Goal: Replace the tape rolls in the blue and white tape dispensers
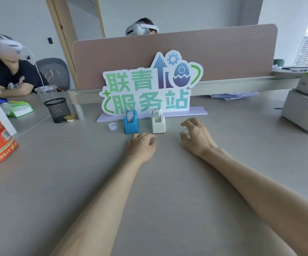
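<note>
Blue dispenser (131, 122) and white dispenser (157, 122) stood upright just beyond our hands, rolls facing us for access. Left hand (142, 146) rested curled, empty, on desk (75, 172); right hand (195, 137) cupped something clear, possibly tape.

Grey desk (60, 172): blue dispenser (131, 122), white dispenser (157, 122), maybe cap (112, 126)

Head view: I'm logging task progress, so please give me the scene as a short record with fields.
blue dispenser: upright on table, roll seated
white dispenser: upright beside it, roll seated
left hand: curled on table, before the dispensers
right hand: fingers spread over a clear roll, grip unclear
small white ring: left of blue dispenser
</note>
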The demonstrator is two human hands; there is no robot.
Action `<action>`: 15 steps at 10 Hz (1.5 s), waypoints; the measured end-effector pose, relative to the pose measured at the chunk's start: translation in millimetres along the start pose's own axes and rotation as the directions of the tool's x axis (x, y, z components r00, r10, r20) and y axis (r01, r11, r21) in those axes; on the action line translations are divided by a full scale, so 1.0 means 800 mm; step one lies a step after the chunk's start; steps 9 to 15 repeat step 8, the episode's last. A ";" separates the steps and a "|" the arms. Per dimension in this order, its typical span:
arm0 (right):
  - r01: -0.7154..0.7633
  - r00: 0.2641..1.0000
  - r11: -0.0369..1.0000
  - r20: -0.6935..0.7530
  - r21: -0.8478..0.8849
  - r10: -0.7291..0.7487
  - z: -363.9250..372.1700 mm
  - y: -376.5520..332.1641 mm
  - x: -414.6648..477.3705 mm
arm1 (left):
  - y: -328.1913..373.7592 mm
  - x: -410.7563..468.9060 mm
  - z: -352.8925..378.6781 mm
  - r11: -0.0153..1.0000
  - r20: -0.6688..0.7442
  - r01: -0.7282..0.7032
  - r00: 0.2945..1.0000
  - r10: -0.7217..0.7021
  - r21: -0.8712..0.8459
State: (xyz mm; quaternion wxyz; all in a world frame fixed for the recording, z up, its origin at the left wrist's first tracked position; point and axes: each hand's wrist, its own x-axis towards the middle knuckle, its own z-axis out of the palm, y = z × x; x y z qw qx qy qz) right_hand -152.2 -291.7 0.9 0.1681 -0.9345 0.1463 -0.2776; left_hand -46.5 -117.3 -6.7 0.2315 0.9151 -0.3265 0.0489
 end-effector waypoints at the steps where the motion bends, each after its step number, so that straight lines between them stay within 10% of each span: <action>1: 0.000 1.000 0.999 0.017 -0.033 0.001 0.009 0.003 0.024 | -0.001 0.004 0.003 1.000 -0.017 0.005 1.000 -0.005 -0.004; 15: -0.245 0.964 0.959 0.142 0.141 0.226 0.033 0.009 0.074 | 0.005 0.005 0.007 0.999 -0.028 0.013 1.000 -0.012 0.046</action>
